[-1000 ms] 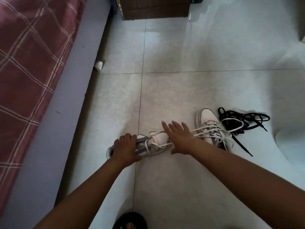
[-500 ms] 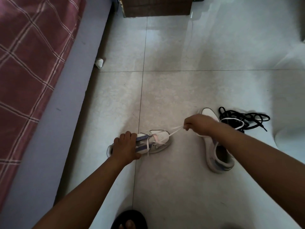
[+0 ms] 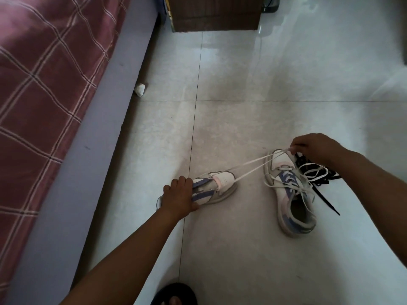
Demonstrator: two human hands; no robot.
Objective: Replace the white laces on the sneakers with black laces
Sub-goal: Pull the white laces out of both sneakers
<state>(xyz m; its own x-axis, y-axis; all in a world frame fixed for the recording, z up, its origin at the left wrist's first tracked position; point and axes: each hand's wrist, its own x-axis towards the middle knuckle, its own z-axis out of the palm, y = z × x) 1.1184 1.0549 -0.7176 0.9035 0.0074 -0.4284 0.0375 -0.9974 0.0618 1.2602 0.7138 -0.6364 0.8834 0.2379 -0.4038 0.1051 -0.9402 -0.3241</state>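
Observation:
Two white and purple sneakers lie on the tiled floor. My left hand (image 3: 179, 197) grips the back half of the left sneaker (image 3: 220, 186) and holds it down. My right hand (image 3: 312, 146) pinches both strands of that sneaker's white lace (image 3: 248, 170), stretched taut up and to the right. The right sneaker (image 3: 290, 199) lies below my right hand, its own white lace still threaded and loose. A heap of black laces (image 3: 321, 179) lies on the floor just right of it, partly hidden by my right forearm.
A bed (image 3: 44, 84) with a red checked cover and grey frame runs along the left. A dark wooden cabinet (image 3: 215, 14) stands at the top. A small white scrap (image 3: 139, 89) lies by the bed. My sandalled foot (image 3: 174, 296) shows at the bottom edge.
My right hand took hold of the left sneaker's white lace and pulled it out to the right and away, drawing it long and taut. My left hand stayed on the sneaker.

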